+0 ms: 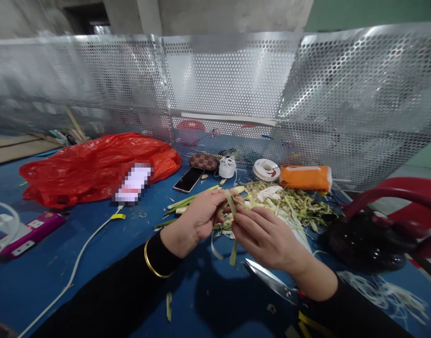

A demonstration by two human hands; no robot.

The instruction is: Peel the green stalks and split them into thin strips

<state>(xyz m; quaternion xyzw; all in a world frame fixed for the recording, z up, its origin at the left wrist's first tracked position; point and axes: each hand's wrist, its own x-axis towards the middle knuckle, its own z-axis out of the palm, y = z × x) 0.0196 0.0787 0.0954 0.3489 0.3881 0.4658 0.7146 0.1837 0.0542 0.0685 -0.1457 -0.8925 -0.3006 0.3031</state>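
Observation:
Between my two hands, above the blue table, are pale green plant-leaf strips (pixel 230 203), folded or crossed at the fingertips with loose ends hanging down. My left hand (pixel 197 217), a gold bangle at its wrist, pinches them from the left. My right hand (pixel 266 234) is closed on the strips from the other side, fingers pressed together. Scissors (pixel 271 279) lie under my right wrist, blades pointing left, handles partly hidden by my sleeve. Behind the hands lie green stalks (pixel 194 201) and a heap of dry plant scraps (pixel 303 206).
A red plastic bag (pixel 95 164), a lit phone (pixel 133 184) on a white cable, and a purple power strip (pixel 34 234) lie left. A dark phone (pixel 189 180), ribbon spool (pixel 266 169) and orange packet (pixel 306 178) stand behind. A dark kettle-like pot (pixel 366 239) is right, before perforated metal panels (pixel 229 80).

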